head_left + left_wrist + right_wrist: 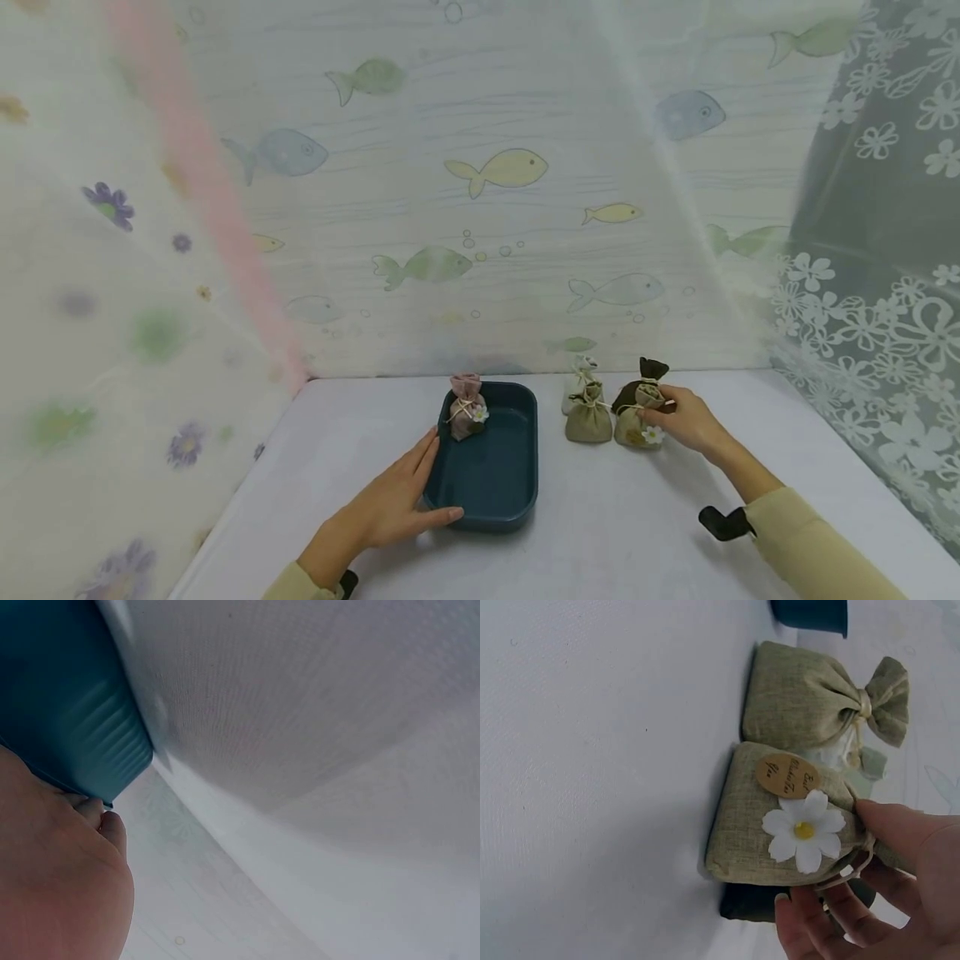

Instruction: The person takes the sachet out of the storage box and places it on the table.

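Note:
My right hand (686, 419) pinches the tied neck of a beige drawstring sachet (761, 840) that carries a white flower and a round brown tag. The sachet's base is on the white table. My left hand (393, 497) rests against the left side of a dark blue rectangular dish (487, 521), its fingers along the rim and the thumb at the near corner. Inside the dish, at its far left, a pink sachet (463, 421) with a white flower leans on the wall. In the left wrist view, the fingertips touch the dish's edge.
Beside the held sachet stands a plain olive sachet (588, 427), with a white sachet (570, 392) behind it. A dark brown sachet (653, 368) is just behind the held one. A fish-print curtain (495, 250) hangs at the table's far edge.

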Tool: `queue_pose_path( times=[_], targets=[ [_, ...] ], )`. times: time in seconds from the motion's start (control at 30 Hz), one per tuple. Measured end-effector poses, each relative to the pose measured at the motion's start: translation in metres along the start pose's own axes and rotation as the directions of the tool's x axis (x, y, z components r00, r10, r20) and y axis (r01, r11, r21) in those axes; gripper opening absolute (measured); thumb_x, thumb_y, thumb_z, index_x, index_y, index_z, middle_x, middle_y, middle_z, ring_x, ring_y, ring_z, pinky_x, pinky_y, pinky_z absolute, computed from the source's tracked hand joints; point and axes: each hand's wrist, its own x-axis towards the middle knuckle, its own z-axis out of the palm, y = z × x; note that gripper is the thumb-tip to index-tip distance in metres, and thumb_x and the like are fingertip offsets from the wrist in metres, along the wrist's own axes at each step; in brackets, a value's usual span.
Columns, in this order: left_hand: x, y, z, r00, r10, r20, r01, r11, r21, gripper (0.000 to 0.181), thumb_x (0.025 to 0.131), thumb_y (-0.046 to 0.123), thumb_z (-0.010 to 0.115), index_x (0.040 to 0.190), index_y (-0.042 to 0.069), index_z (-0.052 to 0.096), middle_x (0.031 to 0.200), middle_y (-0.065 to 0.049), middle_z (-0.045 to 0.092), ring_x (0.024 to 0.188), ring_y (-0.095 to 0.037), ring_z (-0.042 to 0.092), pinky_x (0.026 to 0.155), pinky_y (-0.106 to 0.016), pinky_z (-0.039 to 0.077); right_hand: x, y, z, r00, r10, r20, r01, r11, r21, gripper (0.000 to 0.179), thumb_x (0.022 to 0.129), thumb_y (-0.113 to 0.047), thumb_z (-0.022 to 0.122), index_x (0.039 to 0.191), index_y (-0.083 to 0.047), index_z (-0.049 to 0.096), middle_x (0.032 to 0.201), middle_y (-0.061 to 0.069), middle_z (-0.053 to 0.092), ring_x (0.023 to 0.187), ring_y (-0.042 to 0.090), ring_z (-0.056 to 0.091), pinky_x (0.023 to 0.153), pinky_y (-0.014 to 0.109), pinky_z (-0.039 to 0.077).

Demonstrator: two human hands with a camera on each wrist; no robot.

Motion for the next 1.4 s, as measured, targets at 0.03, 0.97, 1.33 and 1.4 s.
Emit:
queue_pose_path(
  times=[0.03, 0.97, 1.33, 1.4],
  targets=[
    [0.000, 0.000, 0.000, 1.000, 0.001, 0.003, -0.001, 1.000, -0.001, 0.114, 0.090, 0.081, 0.049, 0.166, 0.007, 0.007, 0.173, -0.003, -0.003, 0.156, -0.027, 0.015, 0.121, -0.052, 0.029, -0.001, 0.000, -0.001, 1.000, -0.001, -0.002, 0.001, 1.000, -0.009, 0.050, 0.100, -0.027, 0.068, 0.130, 0.011, 0.057, 0.119, 0.025, 0.064, 0.109, 0.040, 0.063, 0.080, 0.044, 0.056],
    [-0.001, 0.003, -0.002, 1.000, 0.009, -0.006, -0.009, 1.000, 0.002, 0.112, 0.091, 0.079, 0.050, 0.165, 0.006, 0.008, 0.173, -0.005, -0.001, 0.157, -0.026, 0.014, 0.121, -0.052, 0.029, -0.020, -0.033, -0.014, 0.970, -0.203, -0.131, 0.183, 0.972, -0.146, 0.042, 0.096, -0.014, 0.073, 0.129, 0.009, 0.059, 0.122, 0.026, 0.062, 0.098, 0.033, 0.061, 0.072, 0.036, 0.053],
    [0.000, 0.001, 0.001, 1.000, 0.007, -0.010, -0.006, 1.000, 0.017, 0.113, 0.090, 0.080, 0.050, 0.165, 0.006, 0.009, 0.173, -0.005, 0.000, 0.157, -0.026, 0.015, 0.121, -0.051, 0.029, -0.022, -0.056, -0.001, 0.964, -0.250, -0.092, 0.242, 0.966, -0.092, 0.040, 0.097, -0.016, 0.072, 0.129, 0.005, 0.060, 0.119, 0.018, 0.062, 0.093, 0.021, 0.058, 0.073, 0.029, 0.051],
    [0.000, 0.001, 0.000, 1.000, 0.008, -0.010, -0.008, 1.000, 0.015, 0.113, 0.090, 0.080, 0.050, 0.165, 0.006, 0.009, 0.173, -0.005, -0.001, 0.157, -0.026, 0.015, 0.121, -0.051, 0.029, -0.021, -0.059, 0.002, 0.962, -0.260, -0.088, 0.253, 0.964, -0.083, 0.039, 0.097, -0.018, 0.072, 0.128, 0.003, 0.061, 0.115, 0.014, 0.062, 0.092, 0.020, 0.057, 0.074, 0.030, 0.050]
  ],
)
